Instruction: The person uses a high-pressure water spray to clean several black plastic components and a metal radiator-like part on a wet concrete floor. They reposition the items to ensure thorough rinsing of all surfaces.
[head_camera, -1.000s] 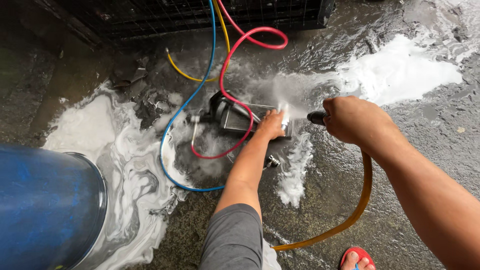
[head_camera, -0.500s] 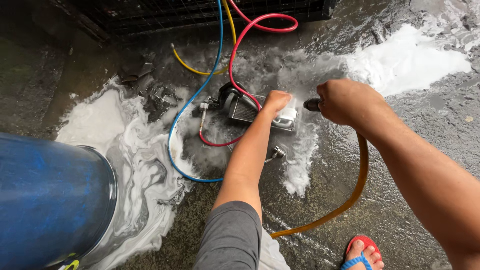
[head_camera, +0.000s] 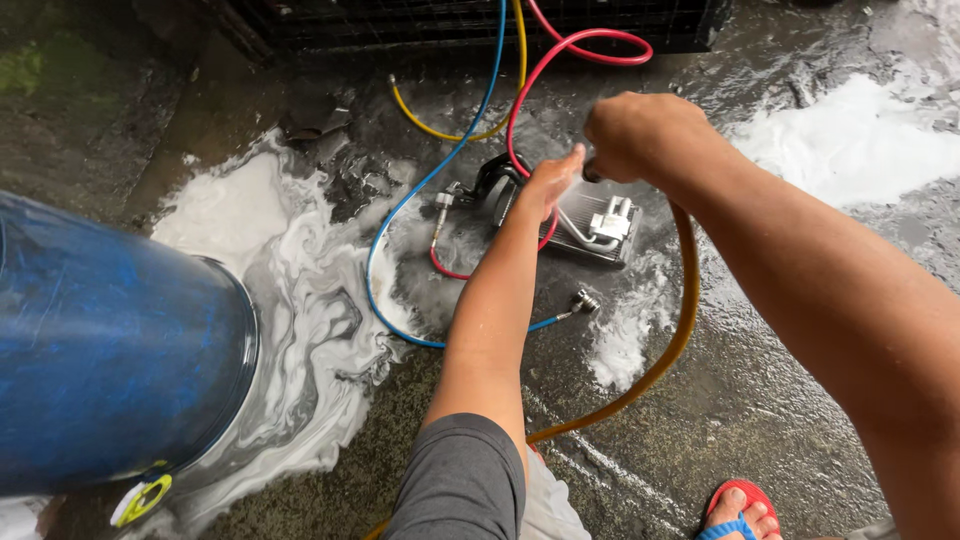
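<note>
Coil unit (head_camera: 598, 225): under left hand (head_camera: 548, 180), its fingers together, flat on it.
Right hand (head_camera: 640, 135): fingers clamped on orange hose (head_camera: 668, 355).

We see soft, even daylight with no hard shadows. The wet floor (head_camera: 760, 400) gives a dull sheen, and the white foam (head_camera: 860, 140) at upper right is nearly blown out. The top edge lies dim. The right hand (head_camera: 640, 135) looks slightly motion-blurred; the rest is sharp.

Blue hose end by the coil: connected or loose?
Loose. The blue hose ends in a metal fitting lying on the wet floor, just clear of the coil.
</note>
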